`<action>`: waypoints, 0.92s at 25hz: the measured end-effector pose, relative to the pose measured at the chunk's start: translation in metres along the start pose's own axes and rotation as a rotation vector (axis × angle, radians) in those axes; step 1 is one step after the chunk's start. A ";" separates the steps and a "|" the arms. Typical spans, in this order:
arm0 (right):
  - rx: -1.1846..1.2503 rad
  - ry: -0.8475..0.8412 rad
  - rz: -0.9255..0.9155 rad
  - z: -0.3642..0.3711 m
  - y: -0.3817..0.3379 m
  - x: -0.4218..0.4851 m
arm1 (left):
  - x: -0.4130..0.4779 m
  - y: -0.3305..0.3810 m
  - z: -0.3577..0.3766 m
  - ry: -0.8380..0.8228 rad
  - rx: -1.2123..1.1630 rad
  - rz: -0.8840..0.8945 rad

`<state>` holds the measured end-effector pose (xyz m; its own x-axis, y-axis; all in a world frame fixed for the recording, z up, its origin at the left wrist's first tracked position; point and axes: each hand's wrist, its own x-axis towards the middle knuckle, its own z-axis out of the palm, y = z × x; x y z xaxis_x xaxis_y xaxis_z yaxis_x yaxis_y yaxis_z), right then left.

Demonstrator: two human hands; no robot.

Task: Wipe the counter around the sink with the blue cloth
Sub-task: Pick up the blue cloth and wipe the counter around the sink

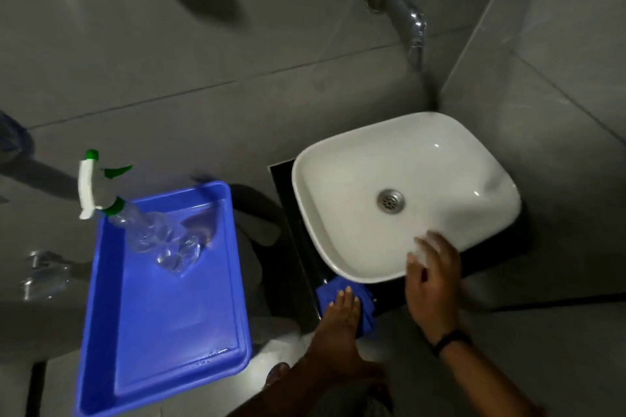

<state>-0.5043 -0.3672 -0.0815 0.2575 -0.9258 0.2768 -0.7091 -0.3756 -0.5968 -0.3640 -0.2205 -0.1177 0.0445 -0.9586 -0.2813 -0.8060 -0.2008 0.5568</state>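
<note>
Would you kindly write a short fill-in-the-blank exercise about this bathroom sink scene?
1. The left hand presses the blue cloth on the black counter at the sink's ____ edge.
2. The right hand rests on the sink's ____.
3. The spray bottle lies in the blue ____.
4. The bottle's nozzle and trigger are ____.

Missing words: near; rim; tray; green
</note>
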 end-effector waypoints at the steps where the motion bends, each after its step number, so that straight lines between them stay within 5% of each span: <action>1: 0.038 -0.032 -0.033 0.005 -0.004 -0.034 | -0.006 0.000 -0.008 0.040 -0.086 -0.019; 4: -0.033 -0.366 -0.179 0.032 -0.014 -0.105 | -0.023 -0.006 -0.035 0.591 -0.176 -0.174; 6: -0.144 -0.597 -0.292 0.059 -0.026 -0.114 | -0.010 -0.007 -0.065 0.768 -0.186 -0.295; 10: -0.184 -0.654 -0.386 0.084 -0.013 -0.107 | 0.077 0.029 -0.101 0.636 -0.194 -0.367; 13: -0.067 -0.598 -0.286 0.060 0.032 -0.103 | 0.109 0.040 -0.077 0.536 0.037 -0.474; 19: -0.351 -0.480 0.064 -0.038 0.207 0.034 | 0.120 0.009 -0.058 0.636 0.152 -0.506; 23: -0.464 -0.592 0.037 -0.066 0.250 0.087 | 0.122 0.008 -0.057 0.643 0.165 -0.500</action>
<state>-0.7024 -0.5384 -0.1568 0.4453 -0.8549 -0.2661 -0.8941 -0.4089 -0.1825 -0.3313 -0.3507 -0.1036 0.7087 -0.7025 0.0647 -0.6756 -0.6495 0.3489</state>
